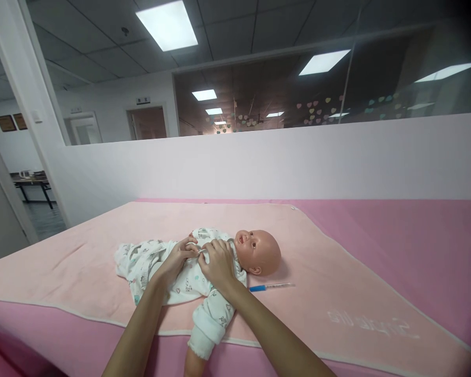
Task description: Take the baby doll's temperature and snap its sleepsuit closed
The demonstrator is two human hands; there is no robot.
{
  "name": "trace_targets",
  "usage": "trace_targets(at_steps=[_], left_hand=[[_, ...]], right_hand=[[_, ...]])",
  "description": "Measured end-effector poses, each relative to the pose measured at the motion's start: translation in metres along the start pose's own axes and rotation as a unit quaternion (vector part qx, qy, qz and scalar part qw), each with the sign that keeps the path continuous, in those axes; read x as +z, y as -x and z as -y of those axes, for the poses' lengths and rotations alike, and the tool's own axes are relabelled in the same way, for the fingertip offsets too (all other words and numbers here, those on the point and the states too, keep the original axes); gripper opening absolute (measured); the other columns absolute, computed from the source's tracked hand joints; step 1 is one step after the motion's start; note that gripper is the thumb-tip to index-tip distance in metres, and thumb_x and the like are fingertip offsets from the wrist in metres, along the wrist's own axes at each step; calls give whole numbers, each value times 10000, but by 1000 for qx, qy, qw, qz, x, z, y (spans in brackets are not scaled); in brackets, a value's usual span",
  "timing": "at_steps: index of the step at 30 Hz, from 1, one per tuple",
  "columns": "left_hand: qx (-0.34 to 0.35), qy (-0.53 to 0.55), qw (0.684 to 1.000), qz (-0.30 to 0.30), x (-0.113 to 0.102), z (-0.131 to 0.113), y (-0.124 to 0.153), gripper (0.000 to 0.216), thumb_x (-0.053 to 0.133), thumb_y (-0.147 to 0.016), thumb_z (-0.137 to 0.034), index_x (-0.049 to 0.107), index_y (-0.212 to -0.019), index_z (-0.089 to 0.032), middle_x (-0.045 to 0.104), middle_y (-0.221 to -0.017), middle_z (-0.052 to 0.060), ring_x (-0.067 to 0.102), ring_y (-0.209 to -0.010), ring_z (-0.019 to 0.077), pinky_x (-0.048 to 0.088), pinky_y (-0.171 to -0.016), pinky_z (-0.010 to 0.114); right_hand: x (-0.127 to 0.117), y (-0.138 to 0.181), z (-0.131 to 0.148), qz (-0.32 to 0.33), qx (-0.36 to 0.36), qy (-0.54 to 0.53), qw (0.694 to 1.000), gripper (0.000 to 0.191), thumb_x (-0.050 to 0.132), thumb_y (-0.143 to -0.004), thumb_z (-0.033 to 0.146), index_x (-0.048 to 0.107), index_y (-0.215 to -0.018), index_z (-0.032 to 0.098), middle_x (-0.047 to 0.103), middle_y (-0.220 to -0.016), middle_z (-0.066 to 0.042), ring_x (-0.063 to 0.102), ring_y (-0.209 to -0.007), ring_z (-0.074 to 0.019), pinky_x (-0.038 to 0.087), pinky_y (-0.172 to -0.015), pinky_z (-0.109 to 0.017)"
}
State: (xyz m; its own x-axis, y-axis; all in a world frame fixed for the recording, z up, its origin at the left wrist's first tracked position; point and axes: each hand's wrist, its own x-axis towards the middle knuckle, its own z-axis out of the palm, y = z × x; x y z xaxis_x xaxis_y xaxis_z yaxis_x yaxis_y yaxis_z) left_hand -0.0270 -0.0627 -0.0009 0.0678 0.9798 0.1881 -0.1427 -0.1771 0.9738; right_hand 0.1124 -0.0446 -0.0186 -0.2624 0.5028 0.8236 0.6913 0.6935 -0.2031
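Note:
A baby doll point(259, 252) lies on its back, head to the right, in a white printed shirt point(188, 285) and matching trousers point(141, 262). Over its chest, my left hand point(179, 257) pinches at the shirt front, fingers curled. My right hand point(219, 262) rests on the upper chest, its thumb and fingers closed near the left fingertips. A short white tie point(201, 251) shows between both sets of fingertips; its ends are hidden. Beside the doll's shoulder lies a thin clear thermometer point(272, 286) with a blue end.
A peach towel point(317, 283) with a pale edge lies under the doll on a pink surface point(396, 241). Behind it stands a white half wall point(278, 167) with glass above. To the left are a doorway and a distant table point(31, 180).

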Motion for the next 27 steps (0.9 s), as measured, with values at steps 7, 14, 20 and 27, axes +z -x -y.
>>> trace_targets(at_steps=[7, 14, 20, 27], left_hand=[[47, -30, 998, -15, 3, 5, 0, 294, 599, -592, -177, 542, -881, -176, 571, -672, -10, 531, -657, 121, 397, -669, 234], [207, -188, 937, -208, -11, 15, 16, 50, 510, -679, -200, 542, -709, -176, 546, -694, 4, 499, -687, 142, 379, -646, 231], [187, -385, 866, -258, -24, 18, 29, 111, 473, -667, -199, 584, -674, -197, 571, -660, -3, 461, -645, 159, 318, -614, 247], [120, -327, 928, -128, -33, 18, 21, 118, 446, -673, -247, 536, -649, -175, 544, -630, -3, 466, -656, 160, 346, -641, 253]], right_hand=[[-4, 0, 1, 0, -18, -22, 1000, 50, 518, -735, 179, 525, -689, 197, 546, -743, -28, 466, -742, -172, 336, -764, -332], [-11, -1, 3, -24, -30, -46, 998, 92, 478, -748, 155, 508, -669, 192, 537, -715, -20, 465, -715, -157, 343, -800, -338], [-13, -5, 12, -10, -138, -41, 990, 171, 423, -764, 94, 548, -849, 175, 570, -894, -64, 490, -840, -175, 329, -875, -359], [1, -4, 23, 124, -247, -39, 960, 148, 423, -838, 159, 534, -935, 152, 585, -866, -69, 512, -808, -161, 362, -775, -312]])
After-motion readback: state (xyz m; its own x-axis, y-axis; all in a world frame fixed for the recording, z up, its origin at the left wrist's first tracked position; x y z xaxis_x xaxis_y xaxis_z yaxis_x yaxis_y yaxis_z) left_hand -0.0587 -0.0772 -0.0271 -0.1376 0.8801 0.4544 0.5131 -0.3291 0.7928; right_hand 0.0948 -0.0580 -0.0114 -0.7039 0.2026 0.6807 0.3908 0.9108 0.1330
